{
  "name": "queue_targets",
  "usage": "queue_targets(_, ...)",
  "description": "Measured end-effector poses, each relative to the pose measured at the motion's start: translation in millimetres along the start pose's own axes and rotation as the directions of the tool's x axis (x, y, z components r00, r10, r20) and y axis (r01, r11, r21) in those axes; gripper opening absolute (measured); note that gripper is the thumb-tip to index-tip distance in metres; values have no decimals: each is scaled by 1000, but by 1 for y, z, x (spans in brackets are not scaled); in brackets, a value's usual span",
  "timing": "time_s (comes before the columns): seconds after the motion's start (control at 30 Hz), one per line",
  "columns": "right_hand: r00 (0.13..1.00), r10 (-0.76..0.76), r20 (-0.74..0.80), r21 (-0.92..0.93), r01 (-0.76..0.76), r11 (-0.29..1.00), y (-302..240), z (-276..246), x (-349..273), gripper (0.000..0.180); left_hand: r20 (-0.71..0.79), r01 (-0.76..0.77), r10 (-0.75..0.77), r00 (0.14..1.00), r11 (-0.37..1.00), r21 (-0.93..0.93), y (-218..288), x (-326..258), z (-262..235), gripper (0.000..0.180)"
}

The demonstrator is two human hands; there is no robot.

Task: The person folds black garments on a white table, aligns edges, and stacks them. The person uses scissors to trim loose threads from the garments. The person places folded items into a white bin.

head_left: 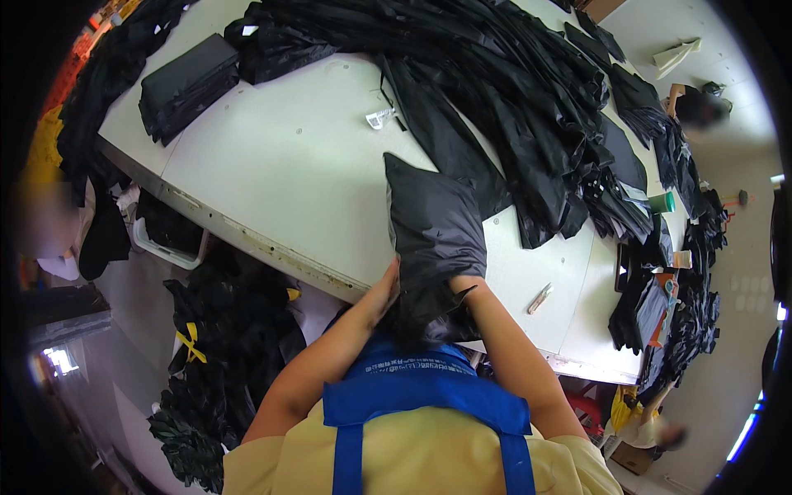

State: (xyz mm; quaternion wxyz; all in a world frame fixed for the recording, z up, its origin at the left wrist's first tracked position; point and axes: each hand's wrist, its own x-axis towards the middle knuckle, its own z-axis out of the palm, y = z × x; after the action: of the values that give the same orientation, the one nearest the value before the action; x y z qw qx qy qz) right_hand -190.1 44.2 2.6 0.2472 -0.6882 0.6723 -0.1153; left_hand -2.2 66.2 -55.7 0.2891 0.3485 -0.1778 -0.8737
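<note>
A smooth, black, pouch-like fabric piece (437,219) is in front of me at the near edge of the table, its upper corner pointing away. My left hand (391,282) grips its left side, with the fingers partly behind the cloth. Into the folds at its lower right goes my right hand (464,285), whose fingers the cloth hides. More crumpled black cloth hangs below, between my wrists and against my blue apron (412,388). A white tag (379,119) lies beyond the piece, beside a long heap of black fabric (462,62).
On the white table (272,190) are a folded black stack (190,82) at far left and a small clear-and-red tool (540,299) at right. A green roll (662,203) stands among black bundles. Left of the table are a white bin (169,247) and black cloth (231,330).
</note>
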Motion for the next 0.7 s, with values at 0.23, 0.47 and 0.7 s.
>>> queue_targets(0.23, 957, 231, 178, -58, -224, 973, -16, 18, 4, 69, 387, -405, -120, 914, -297, 865, 130, -96, 124, 44)
queue_targets(0.47, 994, 73, -85, 7, -73, 997, -40, 3, -11, 68, 239, -516, 545, 804, 439, 736, 96, -92, 69, 33)
queue_targets(0.7, 999, 32, -29, -75, -34, 997, -42, 38, -19, 70, 88, 6, -42, 995, 926, 378, 61, -56, 7, 92)
